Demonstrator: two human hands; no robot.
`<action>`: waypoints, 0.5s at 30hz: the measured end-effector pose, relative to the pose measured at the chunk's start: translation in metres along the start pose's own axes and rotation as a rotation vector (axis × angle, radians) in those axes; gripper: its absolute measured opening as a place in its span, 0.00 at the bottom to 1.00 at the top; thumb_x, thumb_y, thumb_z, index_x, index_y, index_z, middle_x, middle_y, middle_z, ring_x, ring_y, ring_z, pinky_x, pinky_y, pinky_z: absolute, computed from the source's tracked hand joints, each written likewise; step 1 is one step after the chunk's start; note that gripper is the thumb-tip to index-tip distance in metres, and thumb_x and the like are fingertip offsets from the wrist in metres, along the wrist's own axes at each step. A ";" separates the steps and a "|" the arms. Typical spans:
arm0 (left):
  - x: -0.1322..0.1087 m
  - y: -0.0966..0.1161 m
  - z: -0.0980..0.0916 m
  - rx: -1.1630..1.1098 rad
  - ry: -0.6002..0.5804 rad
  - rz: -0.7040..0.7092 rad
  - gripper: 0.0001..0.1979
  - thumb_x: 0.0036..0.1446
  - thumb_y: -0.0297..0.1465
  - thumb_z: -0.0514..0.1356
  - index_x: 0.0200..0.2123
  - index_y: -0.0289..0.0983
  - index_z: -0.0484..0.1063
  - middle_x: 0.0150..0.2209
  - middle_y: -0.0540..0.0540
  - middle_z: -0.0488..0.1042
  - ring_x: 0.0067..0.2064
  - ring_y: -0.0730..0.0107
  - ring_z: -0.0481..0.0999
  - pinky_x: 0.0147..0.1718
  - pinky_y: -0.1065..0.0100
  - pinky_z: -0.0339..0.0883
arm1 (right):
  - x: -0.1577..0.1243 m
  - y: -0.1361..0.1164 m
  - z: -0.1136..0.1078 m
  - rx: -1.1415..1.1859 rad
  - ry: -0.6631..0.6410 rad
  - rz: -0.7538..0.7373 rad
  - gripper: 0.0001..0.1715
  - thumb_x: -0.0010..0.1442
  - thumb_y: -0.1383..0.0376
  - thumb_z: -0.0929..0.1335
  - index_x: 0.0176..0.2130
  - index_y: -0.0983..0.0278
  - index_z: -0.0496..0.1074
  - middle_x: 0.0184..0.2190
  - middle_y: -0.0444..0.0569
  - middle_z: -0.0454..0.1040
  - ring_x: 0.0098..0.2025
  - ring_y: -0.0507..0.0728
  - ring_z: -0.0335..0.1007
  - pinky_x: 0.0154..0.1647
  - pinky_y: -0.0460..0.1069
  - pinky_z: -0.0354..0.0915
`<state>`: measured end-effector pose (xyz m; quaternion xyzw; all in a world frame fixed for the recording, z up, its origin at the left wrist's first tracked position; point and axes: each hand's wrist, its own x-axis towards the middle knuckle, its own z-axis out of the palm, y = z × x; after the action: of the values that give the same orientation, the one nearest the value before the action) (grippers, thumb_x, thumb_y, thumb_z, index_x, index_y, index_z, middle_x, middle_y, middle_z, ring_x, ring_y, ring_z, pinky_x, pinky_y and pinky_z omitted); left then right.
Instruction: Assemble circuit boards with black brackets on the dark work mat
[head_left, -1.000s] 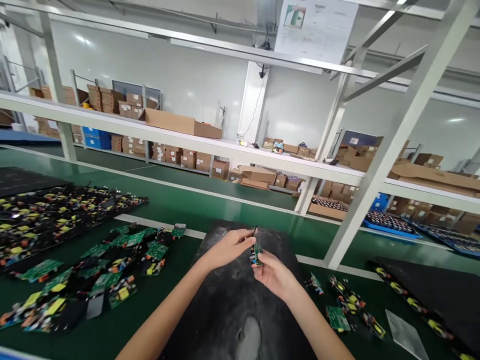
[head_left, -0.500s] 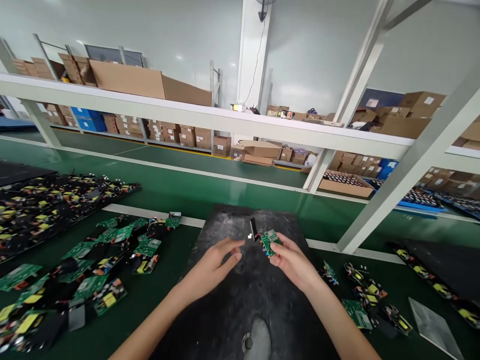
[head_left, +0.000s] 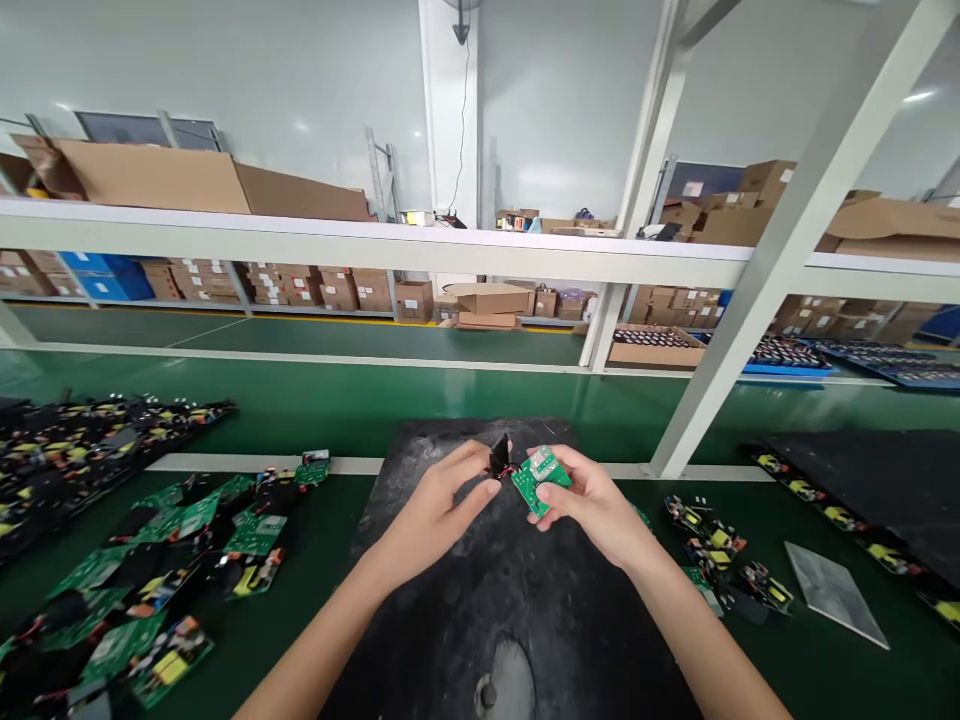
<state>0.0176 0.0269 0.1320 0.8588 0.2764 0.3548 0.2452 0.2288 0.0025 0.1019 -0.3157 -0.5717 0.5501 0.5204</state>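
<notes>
My right hand (head_left: 592, 500) holds a green circuit board (head_left: 541, 478) by its right side, thumb on the face turned toward me. Short wires run from the board's left edge to a thin black piece (head_left: 500, 457). My left hand (head_left: 442, 505) is closed on that black piece, its fingers behind and thumb in front. Both hands are above a black work surface (head_left: 465, 620), with a round metal fitting (head_left: 487, 692) near its front.
Many circuit boards (head_left: 120, 640) lie at left, beside a black tray of parts (head_left: 112, 440). More boards (head_left: 720, 550), a flat metal plate (head_left: 836, 592) and a black sheet (head_left: 870, 490) are at right. A slanted white post (head_left: 757, 290) rises behind.
My left hand has moved right and closed on the black piece. The board has tilted to show more of its green face. The view has turned to the right.
</notes>
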 end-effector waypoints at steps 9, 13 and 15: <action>-0.007 -0.002 -0.001 0.173 0.041 0.074 0.17 0.62 0.32 0.57 0.54 0.44 0.67 0.43 0.48 0.68 0.42 0.72 0.70 0.41 0.72 0.65 | 0.000 0.003 0.009 -0.227 -0.118 0.062 0.20 0.59 0.57 0.69 0.47 0.65 0.68 0.27 0.43 0.68 0.28 0.51 0.68 0.26 0.44 0.62; -0.011 -0.003 0.002 0.232 -0.009 0.193 0.18 0.61 0.27 0.57 0.54 0.43 0.65 0.45 0.46 0.69 0.45 0.71 0.71 0.44 0.71 0.66 | 0.004 0.009 0.004 -0.248 -0.152 0.106 0.25 0.58 0.58 0.70 0.53 0.64 0.66 0.30 0.44 0.70 0.28 0.52 0.69 0.27 0.45 0.63; -0.011 -0.003 0.004 0.253 0.000 0.245 0.18 0.62 0.26 0.57 0.55 0.42 0.64 0.45 0.46 0.69 0.45 0.71 0.71 0.44 0.70 0.66 | 0.005 0.009 0.001 -0.253 -0.182 0.117 0.27 0.59 0.58 0.69 0.55 0.63 0.65 0.33 0.46 0.71 0.28 0.52 0.69 0.27 0.45 0.64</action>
<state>0.0135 0.0214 0.1223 0.9100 0.2122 0.3447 0.0903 0.2249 0.0091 0.0943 -0.3604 -0.6617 0.5294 0.3898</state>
